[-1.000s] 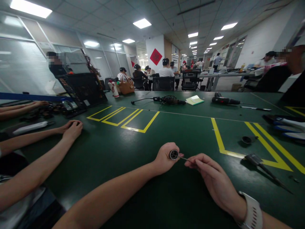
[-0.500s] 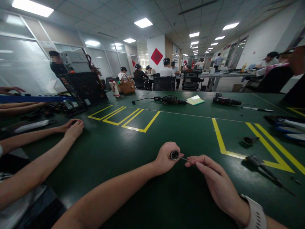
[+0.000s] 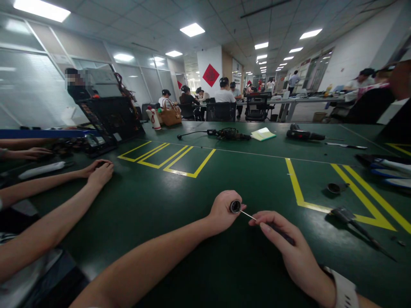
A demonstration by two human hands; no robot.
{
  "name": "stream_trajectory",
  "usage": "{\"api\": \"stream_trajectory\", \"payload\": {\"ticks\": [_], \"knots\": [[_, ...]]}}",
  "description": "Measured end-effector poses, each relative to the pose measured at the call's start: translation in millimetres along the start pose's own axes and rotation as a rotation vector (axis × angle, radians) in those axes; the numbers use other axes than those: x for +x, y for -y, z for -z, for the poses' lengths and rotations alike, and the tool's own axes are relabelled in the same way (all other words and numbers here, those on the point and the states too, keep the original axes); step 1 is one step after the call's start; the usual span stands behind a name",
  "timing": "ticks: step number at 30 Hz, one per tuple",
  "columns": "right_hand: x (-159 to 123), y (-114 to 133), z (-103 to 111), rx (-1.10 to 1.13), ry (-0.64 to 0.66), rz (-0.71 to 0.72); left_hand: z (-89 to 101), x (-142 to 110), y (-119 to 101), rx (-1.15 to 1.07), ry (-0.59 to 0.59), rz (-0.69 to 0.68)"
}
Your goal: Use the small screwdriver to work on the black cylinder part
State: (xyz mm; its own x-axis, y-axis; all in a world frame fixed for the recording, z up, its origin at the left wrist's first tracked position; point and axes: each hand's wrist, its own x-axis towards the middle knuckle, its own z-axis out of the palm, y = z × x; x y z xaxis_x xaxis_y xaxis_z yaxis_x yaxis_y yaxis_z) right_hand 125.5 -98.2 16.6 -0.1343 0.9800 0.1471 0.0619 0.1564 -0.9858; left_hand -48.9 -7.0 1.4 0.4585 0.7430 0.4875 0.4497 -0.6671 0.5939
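Observation:
My left hand (image 3: 224, 215) is closed around a dark cylindrical part (image 3: 235, 207), whose open metal-rimmed end faces me; the rest of it is hidden in the palm. Between the thumb and fingers of my right hand (image 3: 293, 246) is a thin screwdriver (image 3: 248, 215), its dark handle lying along the palm. The shaft's tip meets the rim of the cylindrical part; whether it reaches inside, I cannot tell. To the right on the green table (image 3: 154, 205) lie a dark cup-shaped part (image 3: 336, 188) and a dark part with a cable tail (image 3: 345, 214).
A power tool (image 3: 305, 134), a partly dismantled tool with a cord (image 3: 229, 134), a notepad (image 3: 263, 134) and a pen (image 3: 346, 146) lie farther back. Blue-and-white tool handles (image 3: 393, 173) lie at right. A co-worker's hands (image 3: 101, 171) rest on the table at left.
My right hand has shifted slightly down, and more of the screwdriver's handle shows. My left hand stays nearly in place. At far left, another person's hands have moved.

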Motion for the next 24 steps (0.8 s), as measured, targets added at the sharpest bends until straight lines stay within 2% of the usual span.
{"api": "stream_trajectory", "payload": {"ticks": [3, 10, 15, 19, 24], "knots": [[1.1, 1.4, -0.4, 0.009, 0.007, -0.019, 1.1, 0.1, -1.7, -0.013, -0.009, -0.007], [4.2, -4.0, -1.1, 0.210, 0.020, -0.125, 2.3, 0.1, -4.2, -0.104, 0.036, -0.034], [1.3, -3.4, -0.9, 0.058, -0.034, -0.021, 1.3, -0.2, -4.0, 0.002, -0.001, -0.024], [-0.2, 2.3, -1.7, -0.066, -0.018, -0.012, 2.0, -1.6, -5.6, 0.115, 0.010, -0.051], [1.7, 1.0, -1.8, 0.082, -0.019, -0.077, 2.5, -2.2, -4.3, 0.049, 0.026, -0.062]]}}
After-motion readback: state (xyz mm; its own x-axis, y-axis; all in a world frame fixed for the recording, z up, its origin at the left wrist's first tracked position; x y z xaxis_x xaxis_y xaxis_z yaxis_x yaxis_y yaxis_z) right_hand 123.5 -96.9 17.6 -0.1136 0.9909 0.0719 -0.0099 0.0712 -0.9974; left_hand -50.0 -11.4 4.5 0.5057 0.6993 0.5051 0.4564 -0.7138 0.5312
